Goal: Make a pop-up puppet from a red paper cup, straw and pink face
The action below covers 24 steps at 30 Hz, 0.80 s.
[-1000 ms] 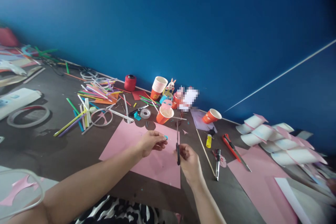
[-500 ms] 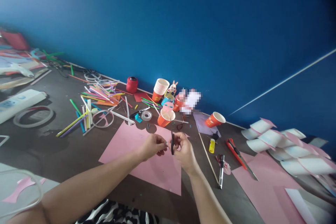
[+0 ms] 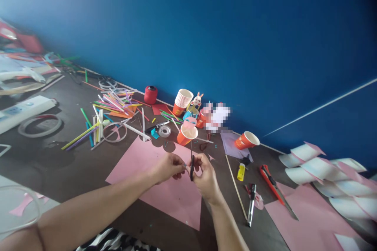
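Observation:
My right hand (image 3: 205, 176) grips a pair of dark scissors (image 3: 192, 170), blades pointing up and away from me. Close beside it, my left hand (image 3: 169, 168) is closed in a pinch around a tiny pale bluish piece (image 3: 185, 166), too small to name. The two hands' fingertips nearly meet at this piece. Below them lies a large pink paper sheet (image 3: 173, 208) with rounded cut-outs along its far edge. Just beyond the hands stands an orange paper cup (image 3: 185, 138) with a pink paper shape at its rim.
Coloured sticks (image 3: 118, 102) are heaped at left, near a tape roll (image 3: 164, 131) and stacked cups (image 3: 181, 106). A red utility knife (image 3: 277, 190), a pen-like tool (image 3: 251, 206), a yellow tube (image 3: 240, 172) and white paper rolls (image 3: 303, 160) lie right. A blue wall rises behind.
The view has shifted slightly, so the right-hand objects appear lower and further right. Both hands stay together over the pink sheet, still holding the scissors and small piece.

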{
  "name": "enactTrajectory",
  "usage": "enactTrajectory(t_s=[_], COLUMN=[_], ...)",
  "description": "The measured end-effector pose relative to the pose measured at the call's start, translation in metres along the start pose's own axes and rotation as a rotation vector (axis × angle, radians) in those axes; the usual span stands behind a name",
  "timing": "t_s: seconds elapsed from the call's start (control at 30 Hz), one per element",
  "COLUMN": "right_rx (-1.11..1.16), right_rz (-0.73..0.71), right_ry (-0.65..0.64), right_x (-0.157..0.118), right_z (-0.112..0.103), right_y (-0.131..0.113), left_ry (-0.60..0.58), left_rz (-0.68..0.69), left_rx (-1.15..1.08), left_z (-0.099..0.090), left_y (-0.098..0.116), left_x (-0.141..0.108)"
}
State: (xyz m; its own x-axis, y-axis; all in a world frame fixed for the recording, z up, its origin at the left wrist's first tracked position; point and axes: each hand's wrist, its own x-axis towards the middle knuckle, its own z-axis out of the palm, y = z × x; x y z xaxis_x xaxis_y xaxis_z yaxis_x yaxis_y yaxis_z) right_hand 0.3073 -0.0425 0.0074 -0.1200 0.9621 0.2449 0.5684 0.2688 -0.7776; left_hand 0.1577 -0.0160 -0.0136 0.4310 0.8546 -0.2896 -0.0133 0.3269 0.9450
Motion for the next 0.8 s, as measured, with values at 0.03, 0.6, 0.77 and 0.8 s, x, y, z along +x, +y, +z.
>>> enactTrajectory(t_s=[0.03,0.6,0.77,0.8], right_rx=[-0.016,0.270,0.454,0.473], right_rz=[-0.003,0.257,0.376,0.390], right_ry=[0.005,-0.045,-0.276,-0.354], right_x=[-0.001,-0.005,-0.007,-0.008], right_z=[0.000,0.006,0.004,0.003], right_y=[0.000,0.009,0.006,0.004], left_ry=[-0.008,-0.164,-0.269,-0.286], left_rz=[0.001,0.171,0.136,0.132], left_rx=[0.001,-0.311,-0.337,-0.328], left_z=[0.000,-0.011,-0.015,-0.015], left_y=[0.000,0.018,0.017,0.017], left_x=[0.000,-0.010,-0.011,-0.011])
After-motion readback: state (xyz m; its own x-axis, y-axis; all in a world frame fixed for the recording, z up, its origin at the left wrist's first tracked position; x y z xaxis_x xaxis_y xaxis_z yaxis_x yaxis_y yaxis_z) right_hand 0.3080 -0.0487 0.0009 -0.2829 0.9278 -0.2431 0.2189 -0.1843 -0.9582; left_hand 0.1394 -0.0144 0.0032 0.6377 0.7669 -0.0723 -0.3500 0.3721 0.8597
